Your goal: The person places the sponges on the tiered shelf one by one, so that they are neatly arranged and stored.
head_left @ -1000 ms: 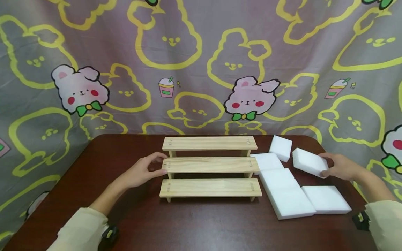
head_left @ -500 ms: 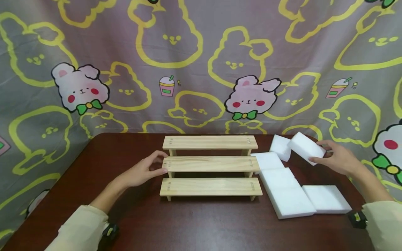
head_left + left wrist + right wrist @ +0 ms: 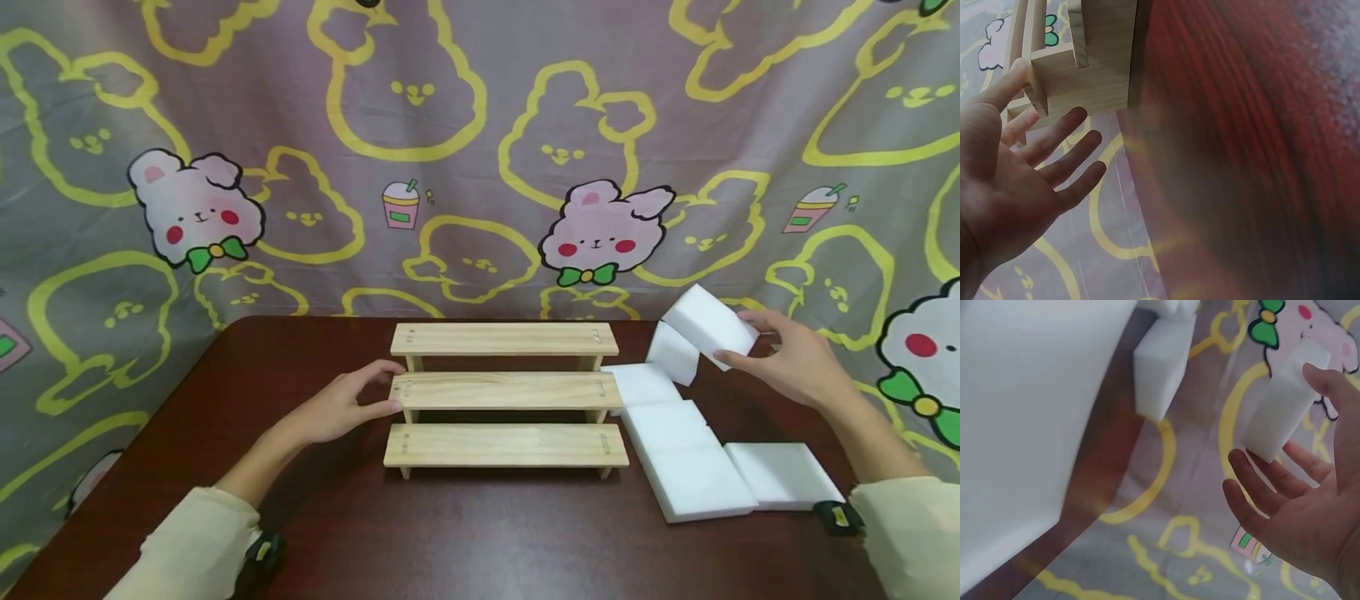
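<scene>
A three-tier wooden display stand (image 3: 506,389) stands mid-table. At the left end of its middle tier, my left hand (image 3: 341,406) pinches the board between thumb and index finger. The left wrist view shows that hand (image 3: 1013,181) with its other fingers extended beside the stand (image 3: 1097,78). Raised above the table's back right, a white foam block (image 3: 711,325) is pinched in my right hand (image 3: 791,358). In the right wrist view the thumb lies on one side of the block (image 3: 1282,406) and fingers on the other. Behind and below it leans another foam block (image 3: 671,354).
Several white foam blocks (image 3: 697,483) lie joined in a row right of the stand, with a separate one (image 3: 783,475) beside them. The dark red-brown table (image 3: 480,542) ends at a patterned curtain (image 3: 465,167) behind.
My right hand has lifted the foam block up and to the left, over the leaning block at the back. The left hand keeps its place on the stand.
</scene>
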A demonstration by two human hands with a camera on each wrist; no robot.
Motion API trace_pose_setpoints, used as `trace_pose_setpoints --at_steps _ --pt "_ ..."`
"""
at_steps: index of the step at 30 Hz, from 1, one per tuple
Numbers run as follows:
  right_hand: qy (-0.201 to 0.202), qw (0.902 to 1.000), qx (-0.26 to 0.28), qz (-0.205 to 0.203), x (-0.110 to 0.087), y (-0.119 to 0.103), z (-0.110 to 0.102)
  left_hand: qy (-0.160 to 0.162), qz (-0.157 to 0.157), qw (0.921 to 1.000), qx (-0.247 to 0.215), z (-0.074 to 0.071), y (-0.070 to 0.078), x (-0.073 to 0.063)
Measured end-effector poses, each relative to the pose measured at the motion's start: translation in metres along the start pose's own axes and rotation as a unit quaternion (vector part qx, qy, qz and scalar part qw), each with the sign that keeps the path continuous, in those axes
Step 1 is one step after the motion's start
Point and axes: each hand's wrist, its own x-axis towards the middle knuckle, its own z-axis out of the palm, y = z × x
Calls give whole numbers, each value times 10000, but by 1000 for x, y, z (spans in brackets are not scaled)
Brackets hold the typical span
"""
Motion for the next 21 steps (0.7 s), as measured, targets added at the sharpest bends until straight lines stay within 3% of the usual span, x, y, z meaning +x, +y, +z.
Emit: trace_pose_setpoints --at_steps 8,21 --pt "89 9995 123 -268 -1 -25 2 124 63 9996 227 2 -1 0" --pt "284 9956 401 -792 -2 -52 10 -7 216 9994 272 -2 0 2"
